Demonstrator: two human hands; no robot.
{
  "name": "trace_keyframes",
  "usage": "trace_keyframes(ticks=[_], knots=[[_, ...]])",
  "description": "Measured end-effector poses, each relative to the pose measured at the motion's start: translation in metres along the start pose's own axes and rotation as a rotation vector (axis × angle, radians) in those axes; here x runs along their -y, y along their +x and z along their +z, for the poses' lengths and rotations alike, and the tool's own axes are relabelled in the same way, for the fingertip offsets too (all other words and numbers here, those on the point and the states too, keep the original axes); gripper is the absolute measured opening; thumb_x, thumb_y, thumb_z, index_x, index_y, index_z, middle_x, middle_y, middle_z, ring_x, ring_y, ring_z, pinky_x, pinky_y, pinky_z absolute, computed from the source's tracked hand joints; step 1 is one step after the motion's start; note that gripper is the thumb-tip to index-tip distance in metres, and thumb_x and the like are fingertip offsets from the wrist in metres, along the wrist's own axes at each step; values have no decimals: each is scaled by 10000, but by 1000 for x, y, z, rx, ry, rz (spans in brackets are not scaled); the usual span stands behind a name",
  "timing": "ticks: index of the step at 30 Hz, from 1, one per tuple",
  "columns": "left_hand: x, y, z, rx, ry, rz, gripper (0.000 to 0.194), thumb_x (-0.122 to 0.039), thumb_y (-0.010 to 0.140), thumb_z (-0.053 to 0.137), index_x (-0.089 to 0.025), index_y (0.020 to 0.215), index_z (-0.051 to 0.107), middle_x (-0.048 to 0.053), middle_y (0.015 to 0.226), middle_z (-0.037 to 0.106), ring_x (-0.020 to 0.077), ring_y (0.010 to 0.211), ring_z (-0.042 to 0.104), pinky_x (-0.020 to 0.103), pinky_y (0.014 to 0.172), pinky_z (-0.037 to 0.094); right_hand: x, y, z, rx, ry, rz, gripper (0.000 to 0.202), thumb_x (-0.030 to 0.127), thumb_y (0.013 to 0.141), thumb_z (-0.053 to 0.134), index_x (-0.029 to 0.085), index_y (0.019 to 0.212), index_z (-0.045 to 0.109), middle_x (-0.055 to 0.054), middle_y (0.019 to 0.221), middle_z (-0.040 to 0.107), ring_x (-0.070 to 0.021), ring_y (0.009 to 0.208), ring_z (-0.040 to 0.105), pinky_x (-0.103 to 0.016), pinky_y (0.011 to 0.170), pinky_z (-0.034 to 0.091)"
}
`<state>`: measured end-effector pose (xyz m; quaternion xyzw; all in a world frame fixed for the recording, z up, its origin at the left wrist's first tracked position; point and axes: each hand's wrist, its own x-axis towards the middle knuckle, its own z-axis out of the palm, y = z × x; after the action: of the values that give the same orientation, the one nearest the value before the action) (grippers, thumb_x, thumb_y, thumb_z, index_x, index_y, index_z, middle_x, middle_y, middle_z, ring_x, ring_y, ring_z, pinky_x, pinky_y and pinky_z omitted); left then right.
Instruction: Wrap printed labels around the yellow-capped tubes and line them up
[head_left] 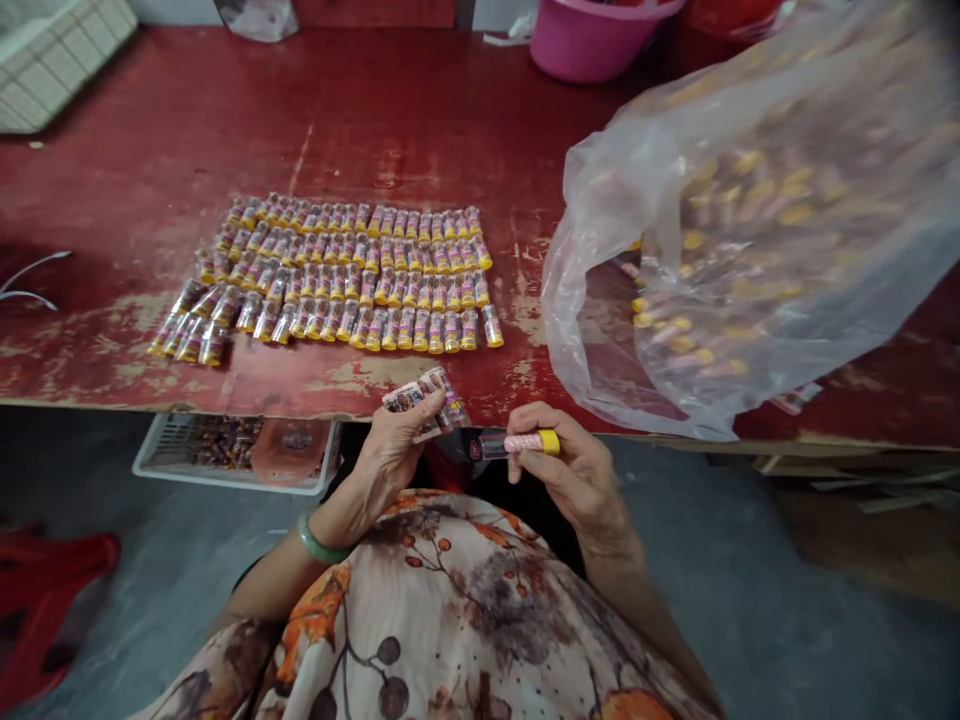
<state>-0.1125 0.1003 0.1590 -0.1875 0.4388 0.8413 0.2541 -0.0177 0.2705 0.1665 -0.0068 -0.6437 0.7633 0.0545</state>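
Note:
My left hand (390,450) holds a small stack of printed labels (424,395) just below the front edge of the red table (337,120). My right hand (574,465) grips a small clear tube with a yellow cap (517,443), held sideways between the two hands. On the table ahead lie several rows of finished tubes (345,280), side by side with yellow caps. At the right a large clear plastic bag (750,230) holds many more tubes.
A pink bucket (592,40) stands at the table's far edge, a white basket (52,60) at the far left corner. Under the table a white tray (225,450) holds small items. A red object (52,580) lies on the grey floor at left.

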Motion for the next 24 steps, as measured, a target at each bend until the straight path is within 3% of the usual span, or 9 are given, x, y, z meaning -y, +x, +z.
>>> trace_keyframes(ticks=[4,9,13,21,24], knots=[[3,0,1,-14,-32,-69,407,-275,507,894,-133,819,675,3,724,677,113,580,613,208,506,528,-3,-2,11,-53,-151,-144,174,180,857,613,209,1029,605,-44,1040,513,-121,693,615,-276,612,519],[1,-8,8,-3,-78,-98,405,-258,509,892,-137,824,668,7,762,686,114,602,625,213,538,552,-11,2,23,-217,-445,-394,198,143,820,643,187,1011,622,-70,995,580,-189,866,619,-334,719,548],[-3,-18,12,-27,-76,-95,383,-243,527,884,-147,827,667,0,784,685,125,654,641,243,580,581,-17,3,29,-323,-646,-605,254,116,802,660,177,1046,629,-76,958,622,-194,857,619,-350,733,550],[9,-17,2,35,-27,-38,362,-336,599,847,-144,840,656,36,782,694,151,651,659,275,617,583,-31,10,39,-395,-772,-781,403,65,763,708,167,1140,610,-93,979,640,-202,859,637,-331,704,581],[9,-17,2,46,-40,25,362,-321,594,851,-134,836,659,34,766,692,139,635,654,254,624,570,-34,14,41,-343,-836,-816,488,76,776,701,162,1234,557,-116,1031,621,-222,927,627,-351,766,584]])
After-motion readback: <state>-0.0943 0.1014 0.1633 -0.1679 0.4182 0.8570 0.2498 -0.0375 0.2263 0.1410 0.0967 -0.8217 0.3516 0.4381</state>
